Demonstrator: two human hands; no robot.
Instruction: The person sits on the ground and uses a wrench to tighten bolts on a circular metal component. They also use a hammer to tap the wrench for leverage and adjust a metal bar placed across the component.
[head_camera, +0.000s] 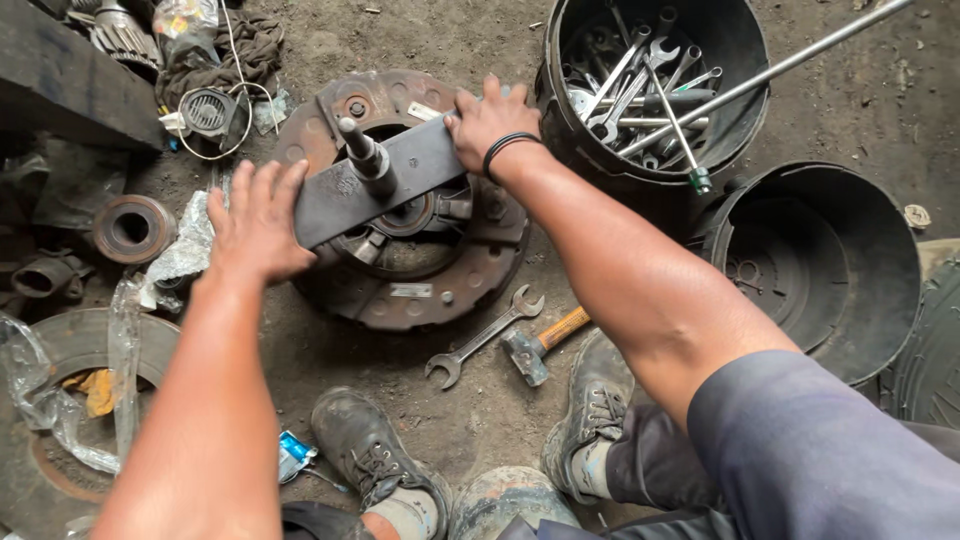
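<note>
A rusty round clutch pressure plate (440, 290) lies on the dirt floor in the middle of the head view. A dark flat steel bar (420, 165) lies across its top, and a threaded shaft (365, 150) stands up through the bar. My left hand (255, 225) presses on the bar's left end with fingers spread over it. My right hand (488, 122), with a black band on its wrist, grips the bar's right end.
A spanner (485, 337) and a small hammer with an orange handle (545, 340) lie in front of the plate. A black bucket of spanners (650, 90) stands behind on the right, an empty black tub (810, 265) beside it. My boots (370, 455) are near. Scrap parts lie at left.
</note>
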